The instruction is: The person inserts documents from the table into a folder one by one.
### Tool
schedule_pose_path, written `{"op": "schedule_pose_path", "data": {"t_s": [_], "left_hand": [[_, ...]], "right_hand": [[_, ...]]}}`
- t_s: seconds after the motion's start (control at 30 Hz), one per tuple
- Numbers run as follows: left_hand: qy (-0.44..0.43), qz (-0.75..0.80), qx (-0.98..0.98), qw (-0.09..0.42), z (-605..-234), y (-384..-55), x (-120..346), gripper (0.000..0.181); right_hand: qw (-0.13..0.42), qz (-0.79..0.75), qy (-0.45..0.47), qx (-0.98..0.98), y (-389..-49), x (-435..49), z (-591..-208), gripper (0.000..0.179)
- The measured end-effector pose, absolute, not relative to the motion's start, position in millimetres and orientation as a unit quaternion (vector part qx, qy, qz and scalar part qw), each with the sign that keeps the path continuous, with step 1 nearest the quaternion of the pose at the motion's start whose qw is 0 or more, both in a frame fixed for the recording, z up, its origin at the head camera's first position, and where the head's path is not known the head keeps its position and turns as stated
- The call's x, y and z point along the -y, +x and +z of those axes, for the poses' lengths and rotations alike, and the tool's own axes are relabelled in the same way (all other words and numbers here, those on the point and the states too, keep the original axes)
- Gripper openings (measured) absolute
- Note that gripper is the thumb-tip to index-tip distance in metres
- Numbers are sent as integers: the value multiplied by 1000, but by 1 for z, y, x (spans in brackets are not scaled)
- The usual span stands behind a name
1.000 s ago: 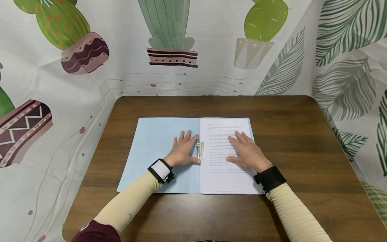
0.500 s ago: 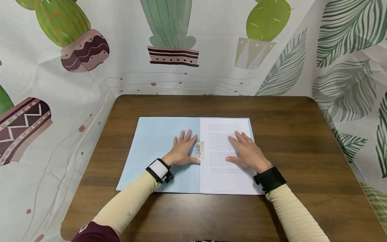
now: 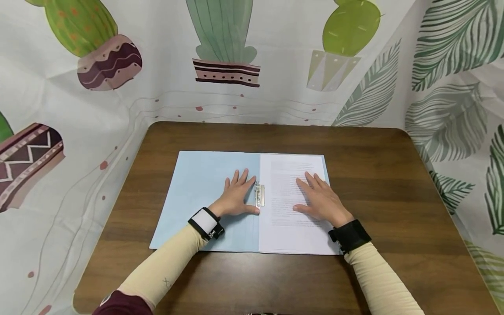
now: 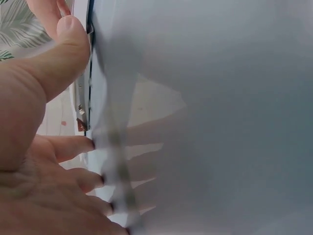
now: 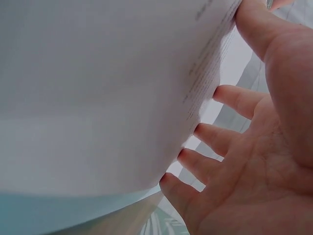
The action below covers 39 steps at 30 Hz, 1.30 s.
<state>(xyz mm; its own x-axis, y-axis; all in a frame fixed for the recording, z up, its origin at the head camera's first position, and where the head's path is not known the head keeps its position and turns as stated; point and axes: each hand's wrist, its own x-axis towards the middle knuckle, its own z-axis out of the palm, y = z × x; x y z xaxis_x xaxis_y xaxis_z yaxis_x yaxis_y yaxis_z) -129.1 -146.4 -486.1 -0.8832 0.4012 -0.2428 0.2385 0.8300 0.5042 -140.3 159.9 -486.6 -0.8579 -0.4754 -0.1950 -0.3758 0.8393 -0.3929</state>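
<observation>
A light blue folder (image 3: 197, 183) lies spread flat on the table, with a metal clip (image 3: 259, 195) along its spine. Printed paper sheets (image 3: 283, 238) cover its right side. My left hand (image 3: 235, 197) rests with spread fingers on the bare left cover, its thumb and index fingertips close beside the clip. In the left wrist view its fingertips (image 4: 88, 178) touch the glossy cover (image 4: 234, 122). My right hand (image 3: 323, 199) is spread over the right part of the printed page. The right wrist view shows its fingertips (image 5: 188, 154) pressing on the paper (image 5: 98, 98). Neither hand grips anything.
The brown wooden table (image 3: 252, 280) has rounded far corners and extends around the folder on all sides. Behind it hangs a white cloth (image 3: 283, 26) printed with cacti and leaves. Dark bands (image 3: 350, 236) are strapped round both wrists.
Both hands keep their places on the folder and page. The head view has shifted slightly, so the backdrop and table edges sit a little differently in the picture.
</observation>
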Motion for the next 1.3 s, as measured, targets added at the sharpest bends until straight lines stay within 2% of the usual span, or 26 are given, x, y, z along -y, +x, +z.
{"op": "schedule_pose_path", "data": {"t_s": [0.27,0.5,0.73,1.07,1.3], "left_hand": [[146,221,-952,152,-481,-128,157,106],[7,174,-981,90,-464,-125,215,99],[-100,181,-974,91,-459,-113,271,96],[-122,176,-974,74,-450,-113,282,92],[-75,224,-968,83,-400,-117,315,92]], "right_hand": [[137,-179,-231,-947,-139,-160,-488,87],[129,-182,-235,-946,-139,-161,-489,87],[121,-180,-241,-946,-137,-162,-488,88],[127,-185,-234,-946,-135,-165,-488,88],[116,-185,-237,-947,-135,-165,-485,86]]}}
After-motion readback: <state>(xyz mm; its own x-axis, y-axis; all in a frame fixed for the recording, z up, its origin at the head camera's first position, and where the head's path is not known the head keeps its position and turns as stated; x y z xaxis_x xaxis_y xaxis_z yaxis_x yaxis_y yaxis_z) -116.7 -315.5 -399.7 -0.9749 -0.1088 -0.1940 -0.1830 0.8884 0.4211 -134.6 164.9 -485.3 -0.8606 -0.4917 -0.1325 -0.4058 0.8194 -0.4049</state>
